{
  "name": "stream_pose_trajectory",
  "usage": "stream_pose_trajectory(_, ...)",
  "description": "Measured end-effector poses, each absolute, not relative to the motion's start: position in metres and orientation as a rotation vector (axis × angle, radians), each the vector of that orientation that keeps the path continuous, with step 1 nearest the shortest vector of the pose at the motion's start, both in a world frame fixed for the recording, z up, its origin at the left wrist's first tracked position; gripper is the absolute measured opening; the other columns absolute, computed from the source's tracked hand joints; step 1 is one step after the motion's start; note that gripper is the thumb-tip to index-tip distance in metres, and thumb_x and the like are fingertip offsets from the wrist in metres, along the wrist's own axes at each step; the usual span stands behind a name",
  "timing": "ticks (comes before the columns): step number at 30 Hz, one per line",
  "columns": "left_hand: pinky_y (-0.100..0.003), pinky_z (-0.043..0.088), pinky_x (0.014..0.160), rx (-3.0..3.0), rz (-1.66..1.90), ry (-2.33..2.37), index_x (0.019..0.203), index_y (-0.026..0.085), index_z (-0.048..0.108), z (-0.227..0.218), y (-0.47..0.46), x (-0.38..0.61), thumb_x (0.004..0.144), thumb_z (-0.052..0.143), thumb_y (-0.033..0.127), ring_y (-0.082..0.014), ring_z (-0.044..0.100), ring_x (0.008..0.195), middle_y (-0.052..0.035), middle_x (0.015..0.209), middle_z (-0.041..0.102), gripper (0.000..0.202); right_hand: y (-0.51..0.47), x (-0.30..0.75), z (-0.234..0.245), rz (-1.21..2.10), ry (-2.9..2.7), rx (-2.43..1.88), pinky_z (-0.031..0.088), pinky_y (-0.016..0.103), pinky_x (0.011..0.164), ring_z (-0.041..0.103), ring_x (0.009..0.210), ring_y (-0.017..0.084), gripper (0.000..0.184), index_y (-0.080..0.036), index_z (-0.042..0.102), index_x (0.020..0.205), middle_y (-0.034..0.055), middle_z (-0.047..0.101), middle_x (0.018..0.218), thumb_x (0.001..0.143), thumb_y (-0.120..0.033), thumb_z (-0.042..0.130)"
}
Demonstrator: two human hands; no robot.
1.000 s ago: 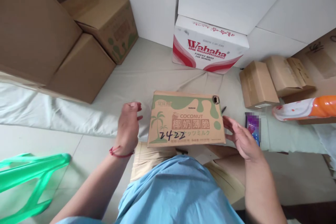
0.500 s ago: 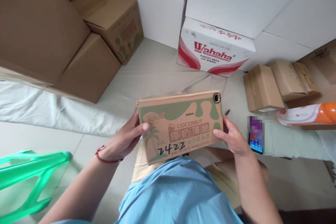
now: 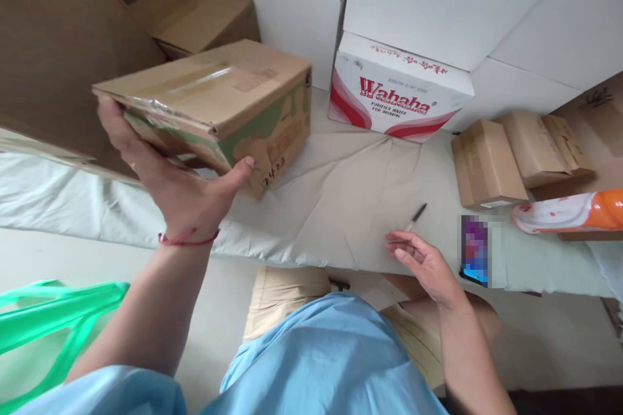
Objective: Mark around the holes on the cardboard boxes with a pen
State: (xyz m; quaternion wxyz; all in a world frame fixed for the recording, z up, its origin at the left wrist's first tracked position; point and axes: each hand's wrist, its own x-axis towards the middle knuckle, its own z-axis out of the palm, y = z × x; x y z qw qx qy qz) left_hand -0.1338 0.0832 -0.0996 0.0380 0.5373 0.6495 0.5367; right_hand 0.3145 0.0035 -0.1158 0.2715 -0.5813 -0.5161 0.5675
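My left hand grips one end of a taped brown cardboard box, thumb on its printed side and fingers along the near end. The box is tilted in front of the stacked cartons on the left; a green pattern and handwritten "2422" show on its side. Whether its underside touches anything cannot be seen. My right hand is off the box, fingers apart and holding nothing, over the front edge of the cloth-covered surface. A dark pen lies just beyond its fingertips.
A white and red Wahaba water carton stands at the back. On the right are small brown boxes, an orange-capped bottle and a phone. Another carton stands back left. A green plastic stool is at lower left.
The box has moved from in front of my body to the left and away, turning so its taped top shows. My right hand has let go of it, uncovering the pen.
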Motion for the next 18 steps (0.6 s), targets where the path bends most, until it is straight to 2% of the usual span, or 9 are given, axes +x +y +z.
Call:
stream_pose_trajectory(1, -0.055, 0.017, 0.142, 1.741, 1.677, 2.088, 0.172, 0.018, 0.005, -0.105, 0.093, -0.137, 0.056, 0.093, 0.065, -0.0406, 0.015, 0.173, -0.0195, 0.183, 0.006, 0.152, -0.002, 0.319, -0.118, 1.521, -1.367, -1.589, 0.064, 0.047, 0.108, 0.077, 0.122, 0.027, 0.057, -0.028, 0.075, 0.129, 0.0132, 0.077, 0.137, 0.09, -0.069, 0.081)
stream_pose_trajectory(3, -0.061, 0.008, 0.141, 1.838, 1.677, 2.247, 0.17, 0.007, 0.009, -0.116, 0.114, -0.139, 0.055, 0.093, 0.069, -0.0449, 0.019, 0.169, -0.0274, 0.179, 0.017, 0.155, -0.011, 0.326, -0.12, 1.512, -1.324, -1.634, 0.063, 0.048, 0.109, 0.077, 0.121, 0.028, 0.059, -0.027, 0.076, 0.128, 0.0132, 0.078, 0.135, 0.089, -0.072, 0.081)
stream_pose_trajectory(5, -0.063, 0.01, 0.139, 1.837, 1.631, 2.34, 0.168, 0.001, 0.007, -0.126, 0.134, -0.137, 0.054, 0.092, 0.074, -0.0464, 0.025, 0.163, -0.0319, 0.177, 0.019, 0.16, -0.018, 0.332, -0.12, 1.498, -1.291, -1.667, 0.063, 0.048, 0.11, 0.078, 0.12, 0.028, 0.061, -0.027, 0.076, 0.127, 0.0133, 0.078, 0.134, 0.088, -0.073, 0.082)
stream_pose_trajectory(7, -0.06, 0.017, 0.137, 1.804, 1.623, 2.368, 0.167, -0.003, 0.007, -0.135, 0.154, -0.132, 0.051, 0.093, 0.074, -0.0449, 0.029, 0.157, -0.0334, 0.177, 0.019, 0.164, -0.021, 0.335, -0.12, 1.47, -1.268, -1.693, 0.062, 0.048, 0.111, 0.078, 0.119, 0.028, 0.061, -0.027, 0.076, 0.126, 0.0132, 0.079, 0.133, 0.087, -0.074, 0.082)
stream_pose_trajectory(10, -0.058, 0.021, 0.135, 1.705, 1.648, 2.377, 0.166, -0.004, 0.009, -0.142, 0.178, -0.123, 0.048, 0.098, 0.064, -0.0438, 0.029, 0.154, -0.0337, 0.177, 0.018, 0.163, -0.023, 0.338, -0.117, 1.434, -1.262, -1.71, 0.062, 0.049, 0.111, 0.078, 0.119, 0.028, 0.062, -0.027, 0.076, 0.125, 0.0131, 0.079, 0.132, 0.087, -0.075, 0.082)
stream_pose_trajectory(13, -0.058, 0.014, 0.137, 1.632, 1.602, 2.371, 0.167, 0.001, 0.008, -0.143, 0.196, -0.116, 0.046, 0.103, 0.056, -0.043, 0.024, 0.155, -0.0309, 0.179, 0.015, 0.163, -0.023, 0.339, -0.114, 1.432, -1.289, -1.716, 0.062, 0.048, 0.111, 0.078, 0.119, 0.028, 0.064, -0.027, 0.076, 0.125, 0.0135, 0.079, 0.132, 0.086, -0.076, 0.081)
stream_pose_trajectory(18, -0.057, 0.0, 0.14, 1.521, 1.565, 2.279, 0.166, -0.005, 0.0, -0.14, 0.22, -0.109, 0.049, 0.105, 0.042, -0.0414, 0.012, 0.158, -0.0315, 0.182, 0.0, 0.165, -0.023, 0.339, -0.109, 1.425, -1.33, -1.741, 0.063, 0.046, 0.111, 0.079, 0.119, 0.027, 0.064, -0.026, 0.076, 0.126, 0.0142, 0.08, 0.133, 0.088, -0.077, 0.079)
